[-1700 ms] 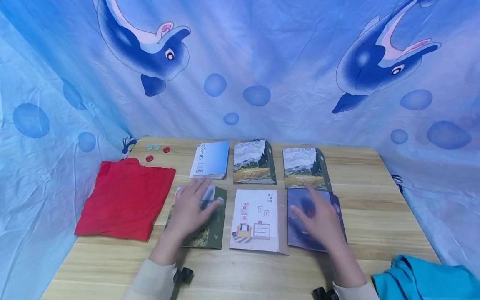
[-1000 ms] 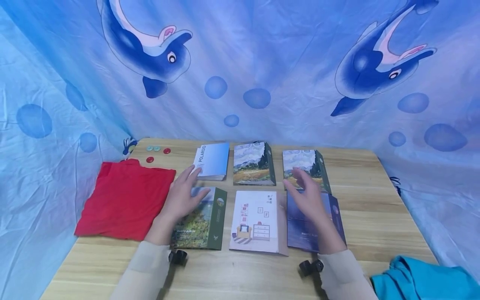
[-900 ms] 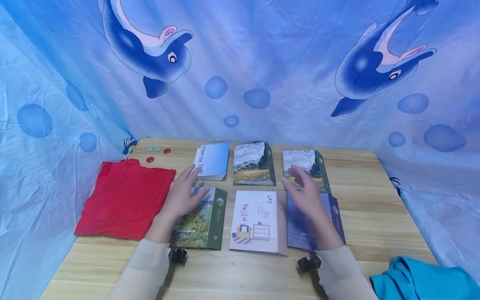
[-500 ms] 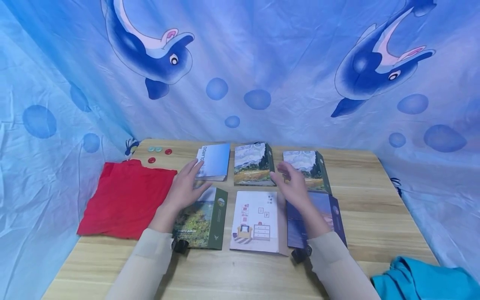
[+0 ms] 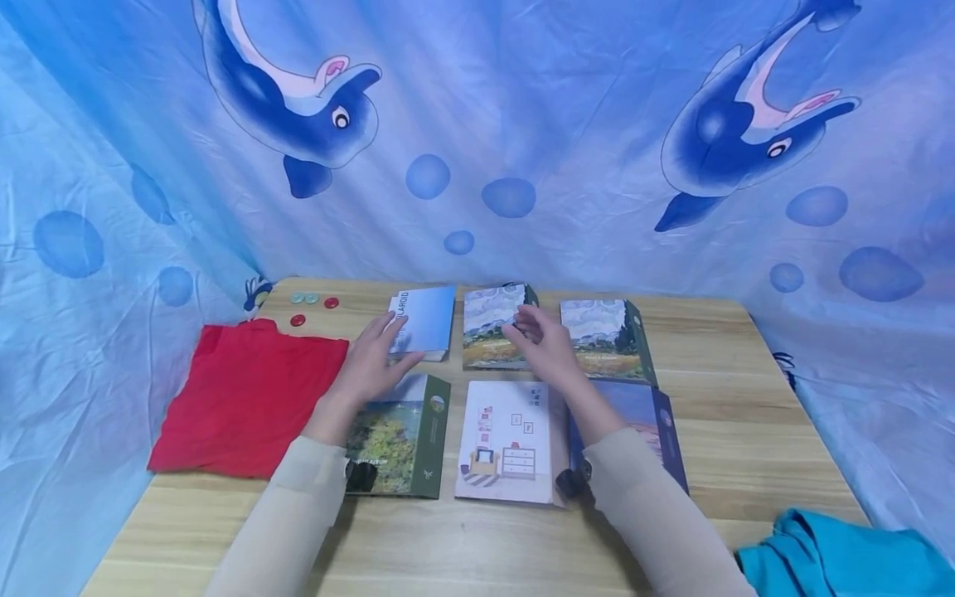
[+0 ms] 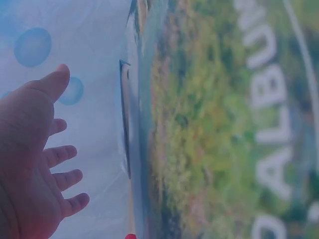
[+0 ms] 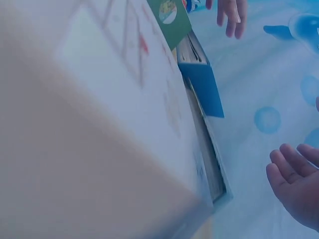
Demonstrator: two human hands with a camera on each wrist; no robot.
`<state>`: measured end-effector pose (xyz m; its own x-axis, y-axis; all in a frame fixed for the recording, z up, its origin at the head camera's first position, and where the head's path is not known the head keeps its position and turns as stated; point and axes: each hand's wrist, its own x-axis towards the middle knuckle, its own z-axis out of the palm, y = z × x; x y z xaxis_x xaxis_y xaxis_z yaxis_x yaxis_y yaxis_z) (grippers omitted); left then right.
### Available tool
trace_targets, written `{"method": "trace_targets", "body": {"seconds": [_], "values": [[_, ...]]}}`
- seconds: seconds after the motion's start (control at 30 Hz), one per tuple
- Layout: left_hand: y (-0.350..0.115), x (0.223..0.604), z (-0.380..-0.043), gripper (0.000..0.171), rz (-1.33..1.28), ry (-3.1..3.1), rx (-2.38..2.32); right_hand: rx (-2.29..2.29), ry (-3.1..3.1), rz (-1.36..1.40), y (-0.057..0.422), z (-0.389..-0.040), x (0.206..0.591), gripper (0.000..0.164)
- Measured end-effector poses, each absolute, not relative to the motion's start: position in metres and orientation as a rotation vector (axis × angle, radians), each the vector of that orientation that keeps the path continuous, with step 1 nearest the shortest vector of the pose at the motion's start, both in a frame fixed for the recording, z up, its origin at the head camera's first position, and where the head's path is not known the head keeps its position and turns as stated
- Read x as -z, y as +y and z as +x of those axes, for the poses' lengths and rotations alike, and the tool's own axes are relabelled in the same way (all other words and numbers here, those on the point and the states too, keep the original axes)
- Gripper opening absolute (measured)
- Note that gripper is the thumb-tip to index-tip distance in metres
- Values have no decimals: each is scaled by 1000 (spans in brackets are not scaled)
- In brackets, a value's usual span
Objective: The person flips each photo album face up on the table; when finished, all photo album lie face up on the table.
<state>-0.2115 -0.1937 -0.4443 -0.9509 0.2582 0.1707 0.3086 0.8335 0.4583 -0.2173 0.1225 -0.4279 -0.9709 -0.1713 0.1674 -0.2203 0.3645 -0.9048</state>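
Note:
Several photo albums lie in two rows on the wooden table. My left hand (image 5: 368,365), fingers spread, hovers over the gap between the blue-and-white Polaroid album (image 5: 433,319) and the green-spined album (image 5: 397,439). Over the back-middle landscape album (image 5: 487,336), my right hand (image 5: 548,344) hangs with loosely bent fingers and covers part of it. A second landscape album (image 5: 600,336) lies right of that hand. In front are a white album with a furniture drawing (image 5: 496,439) and a purple-blue album (image 5: 664,431), partly hidden by my right forearm. Both wrist views show bare palms.
A folded red cloth (image 5: 249,398) lies at the left. Behind it are red buttons (image 5: 332,303) and pale green buttons (image 5: 311,298). A teal cloth (image 5: 843,551) sits at the front right corner. A blue dolphin-print curtain (image 5: 492,124) closes off the back and sides.
My right hand has moved left from above the purple-blue album to above the back-middle landscape album. My left hand went slightly forward toward the Polaroid album, then stayed. The albums have not moved.

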Motion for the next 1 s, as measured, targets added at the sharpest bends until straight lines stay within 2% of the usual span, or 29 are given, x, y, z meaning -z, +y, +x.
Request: {"method": "trace_targets", "body": {"seconds": [0.43, 0.73, 1.0], "values": [[-194, 453, -231, 84, -397, -2977, 793, -1989, -2534, 221, 80, -239, 433, 61], [-195, 459, -244, 90, -403, -3053, 986, -2081, -2586, 149, 47, -249, 451, 76], [-195, 467, -250, 87, -435, -3054, 1040, -2170, -2656, 188, 27, -251, 467, 61]]}}
